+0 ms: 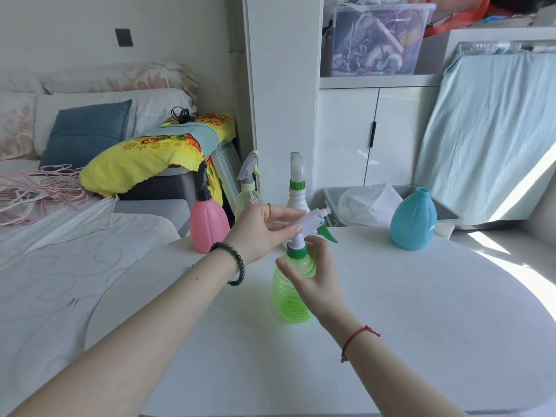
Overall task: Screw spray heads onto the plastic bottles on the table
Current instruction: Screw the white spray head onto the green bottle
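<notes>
Green bottle gets its spray head: left hand pinches it, right hand wraps the neck. Three bottles capped; blue bottle still bare.

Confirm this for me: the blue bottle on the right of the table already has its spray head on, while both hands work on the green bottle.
Not quite. In the head view the blue bottle has an open neck with no spray head. The rest holds: the left hand grips the white spray head and the right hand steadies the green bottle.
</notes>
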The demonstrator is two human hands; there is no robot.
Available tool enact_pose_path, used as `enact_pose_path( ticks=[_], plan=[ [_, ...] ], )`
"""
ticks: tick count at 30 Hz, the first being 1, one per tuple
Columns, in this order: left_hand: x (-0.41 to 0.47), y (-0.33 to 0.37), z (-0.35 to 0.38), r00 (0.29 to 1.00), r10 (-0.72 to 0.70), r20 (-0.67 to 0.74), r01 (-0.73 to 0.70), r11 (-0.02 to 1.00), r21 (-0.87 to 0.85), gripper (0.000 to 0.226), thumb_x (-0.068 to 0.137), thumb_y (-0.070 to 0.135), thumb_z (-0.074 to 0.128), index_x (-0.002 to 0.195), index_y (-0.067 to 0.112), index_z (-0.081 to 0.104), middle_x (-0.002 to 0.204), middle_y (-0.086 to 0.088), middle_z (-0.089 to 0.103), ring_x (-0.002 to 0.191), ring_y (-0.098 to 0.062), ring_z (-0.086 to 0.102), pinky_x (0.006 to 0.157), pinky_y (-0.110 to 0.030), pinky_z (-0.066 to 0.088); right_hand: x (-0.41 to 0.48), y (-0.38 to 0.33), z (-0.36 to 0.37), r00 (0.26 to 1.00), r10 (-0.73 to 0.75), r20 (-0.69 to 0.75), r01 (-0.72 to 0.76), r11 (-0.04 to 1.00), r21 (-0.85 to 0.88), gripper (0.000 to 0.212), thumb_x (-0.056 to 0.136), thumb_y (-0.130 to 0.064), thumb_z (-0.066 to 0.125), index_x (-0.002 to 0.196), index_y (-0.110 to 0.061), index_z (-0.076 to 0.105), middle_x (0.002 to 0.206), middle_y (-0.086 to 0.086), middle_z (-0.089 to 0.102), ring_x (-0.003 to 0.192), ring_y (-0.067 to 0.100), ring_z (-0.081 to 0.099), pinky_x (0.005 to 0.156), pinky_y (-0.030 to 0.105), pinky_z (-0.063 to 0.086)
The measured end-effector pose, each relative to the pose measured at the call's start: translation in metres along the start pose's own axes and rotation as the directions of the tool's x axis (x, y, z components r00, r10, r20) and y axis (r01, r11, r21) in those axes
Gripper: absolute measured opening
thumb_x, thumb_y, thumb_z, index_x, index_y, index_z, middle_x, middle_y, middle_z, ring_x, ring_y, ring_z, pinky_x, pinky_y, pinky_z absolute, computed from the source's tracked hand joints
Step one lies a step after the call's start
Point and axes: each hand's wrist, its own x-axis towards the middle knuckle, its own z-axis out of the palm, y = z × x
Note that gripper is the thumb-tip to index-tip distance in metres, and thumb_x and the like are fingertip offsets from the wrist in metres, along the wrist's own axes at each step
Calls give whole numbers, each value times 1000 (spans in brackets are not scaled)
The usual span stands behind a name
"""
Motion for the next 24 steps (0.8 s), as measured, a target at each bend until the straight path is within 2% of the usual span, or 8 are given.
enact_pose_path(
  ticks=[4, 7, 9, 12, 17, 19, 22, 24],
  plan=[
    [-1, 0, 1, 1000, 5, -17, -5, 1000, 5, 24, 77, 10, 68, 99, 20, 69, 96, 11, 69, 81, 4, 66, 77, -9, 50, 4, -1, -4, 996, -22, 84, 17, 998, 63, 11, 88, -23, 55, 98, -28, 56, 96, -13, 62, 93, -1, 57, 78, 9, 40],
    [-2, -2, 1, 999, 6, -39, -5, 1000, 29, 25, 76, 12, 70, 99, 22, 69, 96, 12, 70, 83, 3, 67, 80, -12, 51, 4, 0, 1, 999, 23, -33, -22, 999, 33, 25, 76, -17, 70, 93, -18, 51, 94, -3, 58, 90, 7, 55, 73, 6, 40],
    [-2, -2, 0, 999, 4, -42, -3, 1000, 27, 25, 76, 13, 70, 99, 23, 69, 95, 13, 70, 83, 3, 67, 81, -12, 51, 2, -1, 1, 1000, 23, 21, -24, 1000, 14, 32, 77, -22, 70, 102, -15, 50, 100, -2, 57, 94, 5, 53, 78, 7, 39],
    [-2, -2, 0, 999, 29, -41, -28, 999, 26, 24, 76, 12, 70, 95, 26, 69, 92, 16, 69, 79, 7, 66, 73, -8, 50, 2, -5, -5, 986, 13, 167, -23, 998, 58, 24, 90, -29, 51, 112, -20, 54, 106, -7, 61, 101, 3, 54, 90, 17, 41],
    [-6, -5, 5, 996, 52, -78, -57, 996, -61, 27, 76, 13, 70, 92, 34, 66, 93, 15, 69, 82, 4, 66, 77, -13, 53, 5, -8, -3, 993, -25, 116, 24, 1000, 10, 10, 90, -17, 52, 97, -14, 59, 88, -4, 60, 85, 10, 54, 77, 22, 42],
    [-11, -12, 6, 996, 48, -80, -59, 988, -142, 31, 74, 27, 70, 102, 37, 60, 100, 18, 65, 90, 7, 64, 77, -11, 51, 5, -9, -5, 990, -18, 136, 17, 1000, 9, 11, 89, -16, 53, 97, -10, 58, 88, 0, 59, 85, 11, 53, 78, 24, 41],
    [-24, -38, 6, 998, -36, -44, 26, 974, -224, 84, 57, 62, 67, 129, 26, 41, 126, 15, 50, 114, 6, 50, 94, -16, 41, 4, -11, -11, 972, 27, 231, -33, 999, 22, 16, 91, -23, 49, 101, -11, 55, 94, 4, 58, 90, 11, 52, 84, 26, 41],
    [-37, -60, 5, 991, -125, 48, 131, 981, -146, 113, 43, 75, 66, 136, 22, 33, 137, 11, 42, 125, -2, 40, 104, -26, 32, 5, -13, -14, 949, 55, 311, -68, 997, 32, 20, 93, -27, 46, 107, -16, 55, 106, 5, 60, 96, 4, 53, 85, 14, 39]
  ],
)
